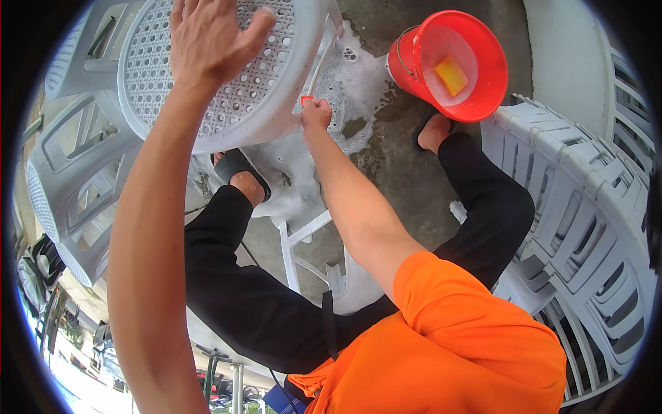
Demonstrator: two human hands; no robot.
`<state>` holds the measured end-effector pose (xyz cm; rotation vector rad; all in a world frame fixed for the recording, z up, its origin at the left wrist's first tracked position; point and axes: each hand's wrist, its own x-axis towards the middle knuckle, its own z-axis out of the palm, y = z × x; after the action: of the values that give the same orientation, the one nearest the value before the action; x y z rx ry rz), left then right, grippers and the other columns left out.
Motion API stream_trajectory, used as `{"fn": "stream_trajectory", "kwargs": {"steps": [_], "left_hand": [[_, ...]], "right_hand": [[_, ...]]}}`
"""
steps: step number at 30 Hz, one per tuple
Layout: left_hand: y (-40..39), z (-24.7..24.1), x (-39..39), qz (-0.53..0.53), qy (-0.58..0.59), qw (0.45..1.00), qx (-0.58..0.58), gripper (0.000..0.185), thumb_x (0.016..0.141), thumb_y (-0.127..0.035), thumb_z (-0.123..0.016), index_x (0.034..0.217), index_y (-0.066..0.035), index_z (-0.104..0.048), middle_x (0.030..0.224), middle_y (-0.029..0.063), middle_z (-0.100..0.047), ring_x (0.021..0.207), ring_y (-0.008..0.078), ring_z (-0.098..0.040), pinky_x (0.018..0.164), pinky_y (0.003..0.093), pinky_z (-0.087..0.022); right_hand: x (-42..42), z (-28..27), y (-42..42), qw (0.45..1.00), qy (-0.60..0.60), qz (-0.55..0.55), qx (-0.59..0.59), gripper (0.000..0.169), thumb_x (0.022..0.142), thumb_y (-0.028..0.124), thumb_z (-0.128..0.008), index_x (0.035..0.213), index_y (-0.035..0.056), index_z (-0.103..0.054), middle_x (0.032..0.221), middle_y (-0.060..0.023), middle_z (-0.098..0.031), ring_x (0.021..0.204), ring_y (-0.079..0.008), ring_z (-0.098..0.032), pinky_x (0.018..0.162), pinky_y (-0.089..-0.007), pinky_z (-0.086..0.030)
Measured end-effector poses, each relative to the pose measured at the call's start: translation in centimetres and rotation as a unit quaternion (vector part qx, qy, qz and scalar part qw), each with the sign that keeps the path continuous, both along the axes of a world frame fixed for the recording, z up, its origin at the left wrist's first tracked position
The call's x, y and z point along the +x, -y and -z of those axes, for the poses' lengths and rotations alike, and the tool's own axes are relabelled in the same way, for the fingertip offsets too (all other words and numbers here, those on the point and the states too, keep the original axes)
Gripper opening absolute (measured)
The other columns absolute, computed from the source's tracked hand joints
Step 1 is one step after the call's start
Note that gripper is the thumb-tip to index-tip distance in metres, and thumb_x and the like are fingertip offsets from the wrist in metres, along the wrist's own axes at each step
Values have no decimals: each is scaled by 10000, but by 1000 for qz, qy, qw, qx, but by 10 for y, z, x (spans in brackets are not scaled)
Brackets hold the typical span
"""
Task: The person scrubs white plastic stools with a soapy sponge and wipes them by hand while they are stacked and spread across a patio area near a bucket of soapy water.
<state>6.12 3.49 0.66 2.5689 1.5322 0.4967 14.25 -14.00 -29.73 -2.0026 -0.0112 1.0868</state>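
My left hand [212,44] lies palm down on the round, perforated seat of a white plastic stool [243,98]; its fingertips pass the top edge of the picture. The thumb is spread away from the fingers. Beside the stool's near rim, my right hand [316,115] is closed around a small red-ended item [307,98], mostly hidden by the fingers. White suds [357,77] cover the wet floor around and below the stool. A red bucket [465,98] with a wire handle stands to the right, tilted in this view, with a yellow sponge [451,76] in it.
More white plastic stools [77,176] lie on their sides at the left. Stacked white plastic chairs [569,171] stand close by my right leg. Another white plastic seat frame [289,259] is between my legs. My sandalled left foot [245,178] is in the suds.
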Motion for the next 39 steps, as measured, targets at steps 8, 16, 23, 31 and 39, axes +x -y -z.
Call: {"fn": "stream_trajectory", "kwargs": {"steps": [8,16,23,31,39], "left_hand": [[-3,3,2,6,17,1000,17,716,741,-283,-568,1433,-131,-465,1593,222,-360,1485,421,-298,1247,601,-158],[-5,0,6,4,3,1000,9,718,742,-264,-569,1438,-132,-453,1597,219,-355,1493,411,-291,1247,604,-155],[-3,3,2,8,26,1000,11,711,745,-239,-574,1436,-130,-449,1588,221,-364,1479,417,-309,1245,602,-166],[-4,5,1,10,22,1000,18,697,737,-237,-564,1419,-128,-470,1577,216,-383,1481,410,-312,1244,593,-174],[-5,6,4,6,26,999,27,697,733,-237,-565,1415,-128,-478,1573,215,-394,1476,408,-327,1246,592,-163]], "right_hand": [[-3,14,-3,1000,19,-1,-2,187,794,93,-692,732,67,-517,672,-54,-553,532,-156,-487,484,-350,-389],[-59,-8,118,961,-224,150,-67,122,874,76,-617,890,49,-499,711,-66,-534,470,-144,-438,409,-341,-362],[33,0,86,974,-147,157,68,129,872,37,-606,940,61,-499,755,-67,-590,556,-145,-552,485,-326,-483],[37,-33,15,970,-189,6,156,192,873,57,-662,988,51,-508,789,-52,-614,567,-131,-557,536,-295,-482],[28,-10,-1,996,-67,-43,-44,233,798,111,-749,986,7,-659,936,-146,-711,686,-218,-702,528,-367,-581]]}}
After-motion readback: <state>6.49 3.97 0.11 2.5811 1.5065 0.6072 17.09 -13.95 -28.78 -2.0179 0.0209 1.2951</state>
